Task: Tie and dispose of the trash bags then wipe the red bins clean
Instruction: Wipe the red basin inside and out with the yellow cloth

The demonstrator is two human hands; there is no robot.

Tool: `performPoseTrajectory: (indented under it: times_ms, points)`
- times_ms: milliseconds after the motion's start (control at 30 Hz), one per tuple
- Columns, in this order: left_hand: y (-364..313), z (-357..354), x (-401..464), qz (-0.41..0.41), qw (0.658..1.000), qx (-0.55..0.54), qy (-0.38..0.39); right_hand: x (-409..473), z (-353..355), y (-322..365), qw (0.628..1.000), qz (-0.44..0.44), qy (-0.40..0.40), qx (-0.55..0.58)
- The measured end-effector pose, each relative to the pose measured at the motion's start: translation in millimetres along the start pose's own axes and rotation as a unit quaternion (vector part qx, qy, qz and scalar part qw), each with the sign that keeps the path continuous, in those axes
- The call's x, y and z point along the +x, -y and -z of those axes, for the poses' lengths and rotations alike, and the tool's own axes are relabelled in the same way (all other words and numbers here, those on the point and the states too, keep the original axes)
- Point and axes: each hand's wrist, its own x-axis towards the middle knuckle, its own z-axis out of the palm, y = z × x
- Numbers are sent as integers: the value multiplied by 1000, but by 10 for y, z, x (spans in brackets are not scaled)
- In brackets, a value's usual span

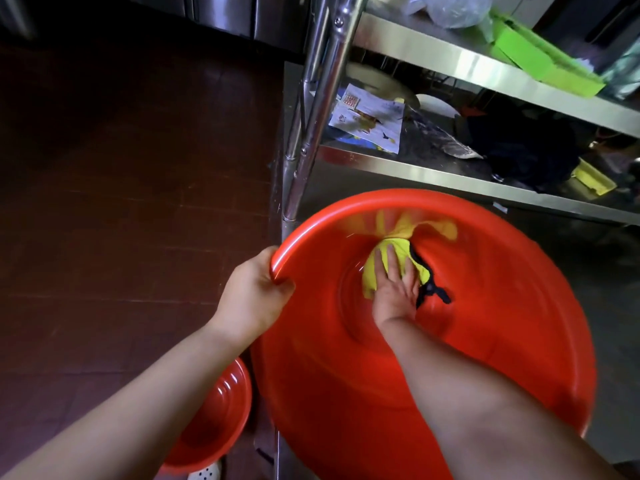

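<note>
A large red bin (pixel 502 306) fills the lower right, tilted toward me. My left hand (pixel 254 292) grips its rim on the left side, fingers curled over the edge. My right hand (pixel 394 289) reaches deep inside and presses a yellow cloth (pixel 375 265) with dark trim flat against the bin's bottom, fingers straight. The cloth's reflection blurs on the far inner wall. A second, smaller red bin (pixel 216 420) sits low on the floor beneath my left forearm.
A stainless steel shelf rack (pixel 433 171) stands right behind the bin, its upright post (pixel 311 133) close to the rim. Papers (pixel 367 119), dark items and a green box (pixel 540 53) lie on its shelves. Dark red floor tiles (pixel 121 168) spread to the left.
</note>
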Motion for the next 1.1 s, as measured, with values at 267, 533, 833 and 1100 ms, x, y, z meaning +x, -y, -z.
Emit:
performPoseTrajectory:
  times_ms: [267,533,833,1100]
  points:
    - [68,35,-72,25,999,-39,-24,-325,-64,-110,974,-215,2,69]
    - [-1,-15,-143,-10,999,-51,-11,-583,-87,385,860,-409,67,297]
    - [-9,14,33,33,997,-72,-18,-465,198,781,778,-343,135,509]
    - [-148,31,190,29,998,-60,15,-852,1468,608,883,69,-191,424]
